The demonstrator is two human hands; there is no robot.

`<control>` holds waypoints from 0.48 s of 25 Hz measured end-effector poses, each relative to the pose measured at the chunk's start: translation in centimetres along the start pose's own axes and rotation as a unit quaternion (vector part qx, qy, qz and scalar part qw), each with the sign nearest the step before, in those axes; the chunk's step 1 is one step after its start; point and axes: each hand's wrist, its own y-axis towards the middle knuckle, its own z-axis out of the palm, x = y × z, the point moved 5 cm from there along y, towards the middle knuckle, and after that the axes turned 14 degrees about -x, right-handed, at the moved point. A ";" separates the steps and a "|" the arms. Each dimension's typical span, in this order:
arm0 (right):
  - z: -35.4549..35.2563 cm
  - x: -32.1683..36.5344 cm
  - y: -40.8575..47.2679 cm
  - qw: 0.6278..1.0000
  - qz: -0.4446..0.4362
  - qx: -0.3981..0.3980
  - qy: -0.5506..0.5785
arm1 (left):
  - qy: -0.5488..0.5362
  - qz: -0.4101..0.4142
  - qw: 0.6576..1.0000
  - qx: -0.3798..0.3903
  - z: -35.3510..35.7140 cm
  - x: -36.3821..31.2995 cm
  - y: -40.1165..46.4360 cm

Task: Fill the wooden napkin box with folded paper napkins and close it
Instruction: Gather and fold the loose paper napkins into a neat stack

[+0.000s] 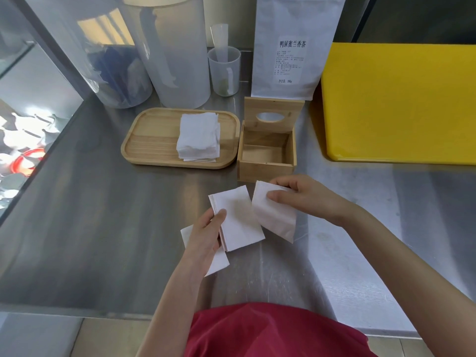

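The wooden napkin box (266, 164) stands open on the steel counter, its inside bare, its lid (273, 113) with an oval hole tilted up at the back. Left of it a stack of white napkins (198, 136) lies on a wooden tray (152, 140). In front of the box, my left hand (204, 237) holds a small stack of folded napkins (238, 219), with another napkin (219, 261) showing under the hand. My right hand (304, 195) pinches a separate folded napkin (274, 215) just right of that stack.
At the back stand two large clear containers (177, 52), a small plastic measuring cup (224, 70) and a white labelled pouch (293, 45). A yellow cutting board (401, 101) lies to the right. The counter's front edge runs near my red shirt (270, 331).
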 end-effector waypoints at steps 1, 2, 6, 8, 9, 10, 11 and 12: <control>0.3 0.5 0.1 1.000 -0.009 0.018 0.003 | 0.000 0.006 1.000 0.007 0.0 -0.1 0.0; 0.7 1.0 0.2 0.999 -0.019 0.033 0.007 | -0.001 0.012 1.000 0.011 0.0 -0.1 0.0; 1.9 2.3 0.4 0.995 -0.027 0.097 0.019 | -0.009 0.023 0.999 -0.026 -0.6 -0.3 0.3; 2.4 2.7 0.5 0.992 -0.031 0.123 0.017 | -0.022 0.024 0.999 -0.039 -0.9 -0.4 0.4; 2.7 2.9 0.5 0.990 -0.034 0.134 0.021 | -0.022 0.024 0.999 -0.039 -0.9 -0.5 0.3; 2.9 3.1 0.5 0.988 -0.036 0.144 0.026 | -0.018 0.024 0.999 -0.038 -0.9 -0.4 0.3; 3.1 3.3 0.5 0.987 -0.038 0.153 0.027 | -0.012 0.021 0.999 -0.037 -0.9 -0.4 0.2; 3.2 3.3 0.6 0.987 -0.038 0.158 0.019 | -0.008 0.017 0.999 -0.036 -0.8 -0.3 0.2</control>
